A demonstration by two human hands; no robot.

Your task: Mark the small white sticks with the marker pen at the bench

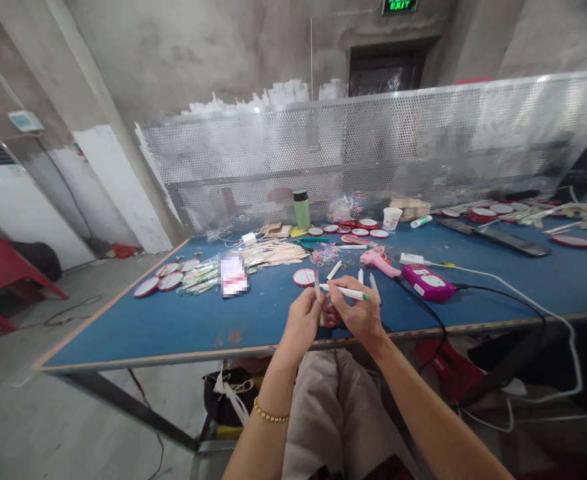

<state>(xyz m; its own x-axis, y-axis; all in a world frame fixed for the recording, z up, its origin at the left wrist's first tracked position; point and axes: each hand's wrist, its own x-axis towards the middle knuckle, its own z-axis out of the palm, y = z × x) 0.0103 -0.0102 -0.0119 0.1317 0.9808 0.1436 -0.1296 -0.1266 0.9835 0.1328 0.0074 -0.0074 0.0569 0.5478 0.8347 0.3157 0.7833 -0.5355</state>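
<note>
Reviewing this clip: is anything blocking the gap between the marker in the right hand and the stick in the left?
Nothing visible does. The white marker in the right hand points at the wooden stick in the left hand; whether they touch is unclear. The round disc lies beyond, on the table.

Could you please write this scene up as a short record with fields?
Left hand: holds a flat stick
Right hand: holds a white marker with a green end
Just beyond hands: red-rimmed white disc
Right of hands: pink gun-shaped tool, purple box
Further back: green bottle
Surface: blue table
</note>
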